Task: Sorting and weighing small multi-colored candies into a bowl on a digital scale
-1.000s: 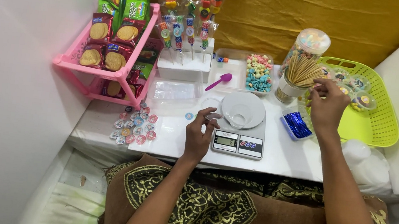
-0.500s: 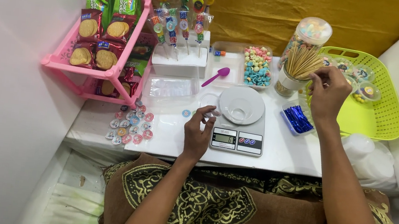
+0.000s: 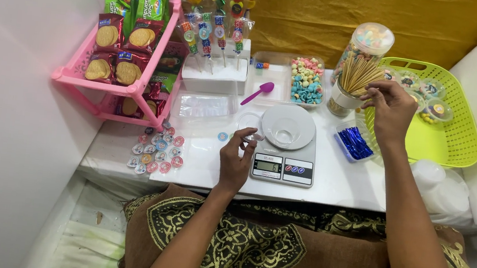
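Skewers (image 3: 358, 74), thin, light and brittle, I judge; my right hand (image 3: 392, 109) pinches one near its tip, left hand (image 3: 236, 162) pinching a small clear cup (image 3: 249, 126).

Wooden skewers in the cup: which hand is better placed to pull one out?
Right. The right hand already has its fingers at the skewers in the white cup. The left hand is far off, holding a small clear cup beside the scale.
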